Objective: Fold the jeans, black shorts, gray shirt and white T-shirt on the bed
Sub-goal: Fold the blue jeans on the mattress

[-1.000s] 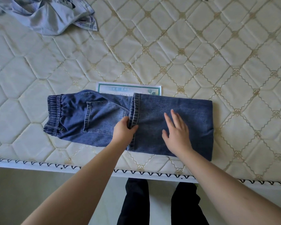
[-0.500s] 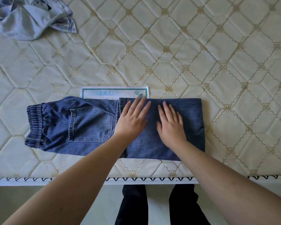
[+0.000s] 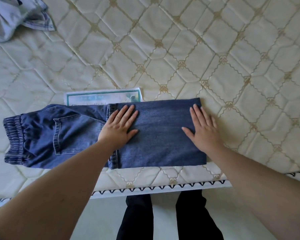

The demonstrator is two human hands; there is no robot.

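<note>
Cloth of a pale grey-blue lies bunched in the upper left of the frame, well apart from the work and not yet folded; which garment it is I cannot tell. Below it, along the near edge of the bed, lie the jeans, their elastic waistband at the left of the frame and the legs doubled back over the seat, hem near the middle. A printed sheet pokes out from under their far edge and could be dragged or creased in the next fold. The left hand rests flat by the hem, fingers straight and spread, gripping nothing. The right hand presses flat near the fold at the right, fingers likewise straight. Since neither hand holds the denim, I judge the stiff top layer may spring open or skew once pressure lifts, leaving uneven edges. The bundle sits close to the bed's edge, so a careless pull might slide it off.
</note>
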